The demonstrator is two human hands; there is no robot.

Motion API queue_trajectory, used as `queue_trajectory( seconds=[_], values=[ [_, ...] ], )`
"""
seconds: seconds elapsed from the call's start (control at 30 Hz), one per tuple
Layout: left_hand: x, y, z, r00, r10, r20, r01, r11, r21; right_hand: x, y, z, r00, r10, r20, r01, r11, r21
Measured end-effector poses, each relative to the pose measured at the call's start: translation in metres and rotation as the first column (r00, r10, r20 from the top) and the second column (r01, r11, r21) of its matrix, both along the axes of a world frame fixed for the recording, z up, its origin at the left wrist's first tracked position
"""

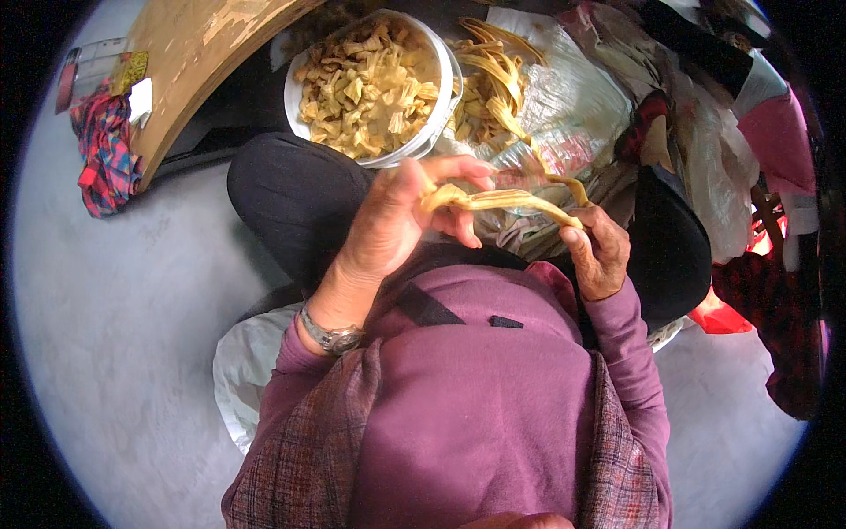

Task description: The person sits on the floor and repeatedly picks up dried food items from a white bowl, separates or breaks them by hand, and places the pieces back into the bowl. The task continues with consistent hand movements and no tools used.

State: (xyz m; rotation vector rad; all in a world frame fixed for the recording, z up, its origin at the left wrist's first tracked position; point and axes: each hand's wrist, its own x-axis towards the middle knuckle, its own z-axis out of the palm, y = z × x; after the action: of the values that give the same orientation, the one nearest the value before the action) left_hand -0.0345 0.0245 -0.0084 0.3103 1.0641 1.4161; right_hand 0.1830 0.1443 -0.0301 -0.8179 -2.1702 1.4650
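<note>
A long, pale yellow dried plant strip (pixel 509 198) stretches between my two hands, over my lap. My left hand (pixel 396 211) has its knotted end between the fingers, some of which are spread and slightly blurred. My right hand (pixel 600 254) pinches the strip between thumb and fingertips. A further length of strip runs up from near my right fingers to a loose heap of dried strips (pixel 489 99). Beyond my left hand stands a white plastic bucket (pixel 428 142) holding many short yellow knotted pieces (pixel 370 86).
Crumpled translucent plastic sheeting (pixel 575 92) lies right of the bucket. A curved wooden furniture edge (pixel 192 73) arcs across the upper left, with a checked cloth (pixel 109 152) and a clear container (pixel 86 66) beside it. Red material (pixel 720 314) lies at the right. My knees flank the work.
</note>
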Motion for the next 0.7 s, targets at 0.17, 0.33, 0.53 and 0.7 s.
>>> queue_trajectory(
  seconds=[0.17,0.33,0.53,0.7],
  values=[
    [-0.003,0.007,-0.010,0.938,-0.237,-0.253,0.158,0.943,-0.294,-0.013,-0.001,-0.014,0.990,0.125,0.062,-0.119,0.988,-0.098],
    [-0.005,0.012,-0.017,0.976,-0.168,-0.142,0.111,0.933,-0.341,-0.040,-0.005,-0.006,0.964,0.235,0.123,-0.100,0.753,-0.651],
    [-0.025,0.016,0.001,0.994,-0.110,-0.018,0.106,0.982,-0.156,-0.059,0.005,-0.022,0.953,0.269,-0.137,-0.302,0.825,-0.477],
    [-0.030,0.031,0.002,0.971,-0.116,-0.207,0.086,0.985,-0.147,-0.077,0.016,-0.001,0.966,0.249,-0.073,-0.213,0.603,-0.769]
  ],
)
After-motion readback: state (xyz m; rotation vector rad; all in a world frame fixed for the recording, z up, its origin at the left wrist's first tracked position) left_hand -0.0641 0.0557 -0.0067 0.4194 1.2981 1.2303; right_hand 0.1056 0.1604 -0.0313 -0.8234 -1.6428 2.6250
